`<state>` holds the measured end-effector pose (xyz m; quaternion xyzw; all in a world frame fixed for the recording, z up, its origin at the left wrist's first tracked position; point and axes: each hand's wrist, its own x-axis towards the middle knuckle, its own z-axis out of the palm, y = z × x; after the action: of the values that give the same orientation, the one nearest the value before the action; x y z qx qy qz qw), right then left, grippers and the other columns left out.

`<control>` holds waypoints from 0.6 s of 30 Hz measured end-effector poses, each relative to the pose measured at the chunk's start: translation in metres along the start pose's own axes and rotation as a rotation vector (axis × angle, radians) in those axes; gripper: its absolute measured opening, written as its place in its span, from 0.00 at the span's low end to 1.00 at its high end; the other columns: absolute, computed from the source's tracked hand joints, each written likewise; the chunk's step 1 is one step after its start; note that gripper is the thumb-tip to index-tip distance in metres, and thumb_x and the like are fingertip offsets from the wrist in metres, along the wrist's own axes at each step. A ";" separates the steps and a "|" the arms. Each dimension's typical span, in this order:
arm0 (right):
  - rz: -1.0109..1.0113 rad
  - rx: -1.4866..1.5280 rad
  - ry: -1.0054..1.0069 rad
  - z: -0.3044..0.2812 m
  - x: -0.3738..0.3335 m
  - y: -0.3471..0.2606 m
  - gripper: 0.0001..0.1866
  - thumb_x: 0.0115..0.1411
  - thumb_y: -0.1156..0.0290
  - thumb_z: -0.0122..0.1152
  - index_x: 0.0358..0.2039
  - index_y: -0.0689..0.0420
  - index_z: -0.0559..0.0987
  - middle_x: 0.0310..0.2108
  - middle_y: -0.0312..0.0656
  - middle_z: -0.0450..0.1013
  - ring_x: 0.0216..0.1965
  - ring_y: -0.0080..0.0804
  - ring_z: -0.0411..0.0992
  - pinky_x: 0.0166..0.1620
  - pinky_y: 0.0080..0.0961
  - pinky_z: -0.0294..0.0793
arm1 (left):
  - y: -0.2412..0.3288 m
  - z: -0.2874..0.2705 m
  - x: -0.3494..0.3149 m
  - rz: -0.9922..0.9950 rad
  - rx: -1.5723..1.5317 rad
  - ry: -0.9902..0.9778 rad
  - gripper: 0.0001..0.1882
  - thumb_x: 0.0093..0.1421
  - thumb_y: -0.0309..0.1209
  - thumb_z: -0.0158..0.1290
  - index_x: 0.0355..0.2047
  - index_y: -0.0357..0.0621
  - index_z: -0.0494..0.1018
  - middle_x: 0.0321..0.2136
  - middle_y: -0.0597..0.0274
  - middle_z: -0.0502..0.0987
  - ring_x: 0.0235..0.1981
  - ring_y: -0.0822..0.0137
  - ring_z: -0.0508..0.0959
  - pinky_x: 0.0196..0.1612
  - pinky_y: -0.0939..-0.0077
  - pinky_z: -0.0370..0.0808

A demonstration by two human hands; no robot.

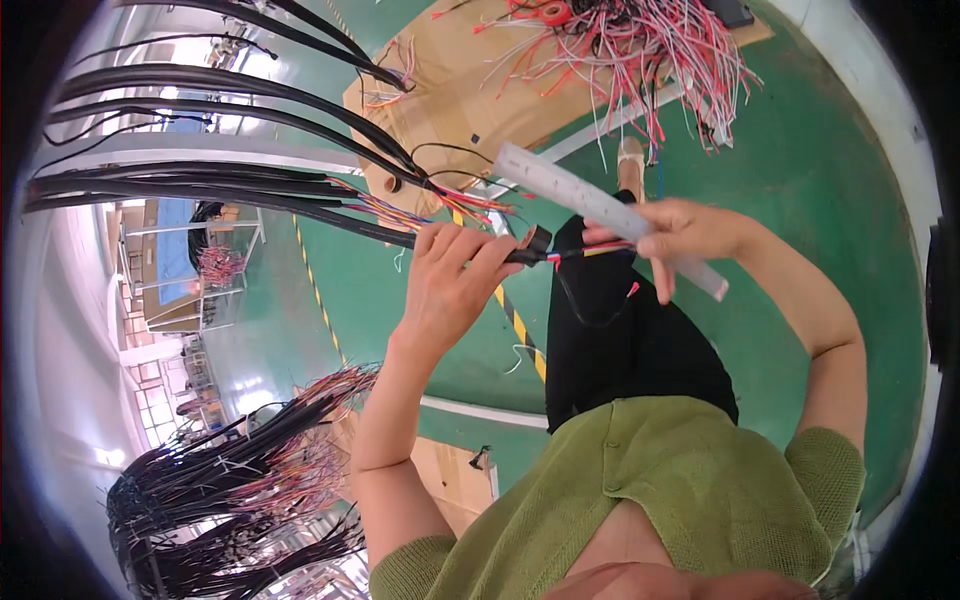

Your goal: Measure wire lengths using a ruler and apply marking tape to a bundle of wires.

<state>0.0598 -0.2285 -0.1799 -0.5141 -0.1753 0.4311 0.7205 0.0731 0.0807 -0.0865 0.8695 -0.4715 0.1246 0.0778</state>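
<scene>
My left hand [445,285] is closed around a black-sheathed cable [365,226] that comes in from the left. Beside its fingertips, a small dark roll that looks like tape [537,238] sits against the cable. Thin coloured wires [592,251] leave the sheath's end and run toward my right hand [690,235]. That hand grips a translucent ruler [570,188], slanting from upper left to lower right; whether its fingers also pinch the wire ends is hidden. One thin black wire with a red tip [633,290] loops down below the cable.
More black cables [250,95] stretch across the upper left, with coloured wires fanning from their ends. A brown board [450,110] carries a tangle of red and white wires [640,50] and a red roll [553,12]. Thick cable bundles [230,470] hang at lower left.
</scene>
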 end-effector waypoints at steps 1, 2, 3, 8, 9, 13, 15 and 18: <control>0.060 0.107 -0.119 0.002 -0.006 0.004 0.34 0.65 0.66 0.50 0.67 0.60 0.50 0.59 0.50 0.65 0.23 0.32 0.78 0.29 0.27 0.80 | 0.002 0.000 0.002 0.003 -0.002 -0.012 0.16 0.48 0.33 0.64 0.37 0.48 0.74 0.29 0.68 0.71 0.32 0.65 0.71 0.40 0.69 0.66; 0.055 0.119 -0.121 0.003 -0.011 0.007 0.34 0.65 0.66 0.50 0.67 0.60 0.50 0.59 0.50 0.65 0.23 0.32 0.78 0.29 0.27 0.80 | 0.005 0.000 0.004 -0.001 -0.004 -0.007 0.16 0.48 0.33 0.64 0.37 0.49 0.75 0.29 0.69 0.72 0.32 0.65 0.71 0.40 0.69 0.66; 0.055 0.134 -0.165 0.002 -0.016 0.010 0.34 0.65 0.67 0.50 0.67 0.60 0.49 0.60 0.51 0.64 0.24 0.33 0.78 0.30 0.27 0.80 | 0.007 0.000 0.005 -0.005 -0.005 -0.002 0.15 0.48 0.33 0.65 0.36 0.49 0.75 0.29 0.69 0.72 0.32 0.65 0.71 0.39 0.69 0.66; 0.194 0.002 -0.219 -0.012 -0.046 0.018 0.30 0.69 0.58 0.46 0.65 0.60 0.56 0.42 0.45 0.73 0.19 0.26 0.73 0.23 0.21 0.73 | 0.015 -0.002 0.014 -0.057 -0.019 -0.002 0.14 0.48 0.31 0.64 0.36 0.47 0.76 0.29 0.67 0.74 0.31 0.63 0.72 0.37 0.68 0.66; 0.112 -0.029 -0.130 -0.008 -0.054 0.019 0.28 0.70 0.52 0.41 0.63 0.57 0.62 0.42 0.37 0.73 0.16 0.17 0.64 0.20 0.19 0.67 | 0.017 -0.004 0.016 -0.062 -0.022 0.009 0.14 0.48 0.29 0.64 0.36 0.45 0.77 0.29 0.65 0.75 0.30 0.62 0.73 0.35 0.68 0.65; 0.049 -0.045 0.074 0.005 -0.069 0.004 0.35 0.68 0.44 0.42 0.67 0.54 0.60 0.39 0.36 0.74 0.18 0.17 0.54 0.22 0.17 0.68 | 0.025 -0.008 0.020 -0.039 -0.027 -0.023 0.14 0.48 0.29 0.64 0.36 0.45 0.77 0.29 0.65 0.76 0.30 0.62 0.73 0.34 0.68 0.64; 0.020 0.023 0.136 0.006 -0.072 0.007 0.32 0.66 0.49 0.47 0.64 0.55 0.64 0.37 0.38 0.73 0.17 0.18 0.57 0.24 0.18 0.68 | 0.028 -0.009 0.022 -0.017 -0.044 -0.017 0.14 0.48 0.29 0.64 0.36 0.45 0.77 0.29 0.64 0.76 0.30 0.62 0.73 0.33 0.68 0.64; -0.023 -0.016 0.170 0.004 -0.068 0.011 0.29 0.63 0.62 0.55 0.62 0.57 0.66 0.36 0.42 0.74 0.18 0.20 0.64 0.27 0.18 0.70 | 0.027 -0.008 0.021 -0.036 -0.065 -0.022 0.14 0.48 0.31 0.64 0.36 0.47 0.77 0.28 0.67 0.73 0.31 0.63 0.72 0.37 0.67 0.66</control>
<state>0.0143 -0.2797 -0.1749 -0.5527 -0.1228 0.3761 0.7335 0.0603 0.0511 -0.0727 0.8762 -0.4605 0.0983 0.1031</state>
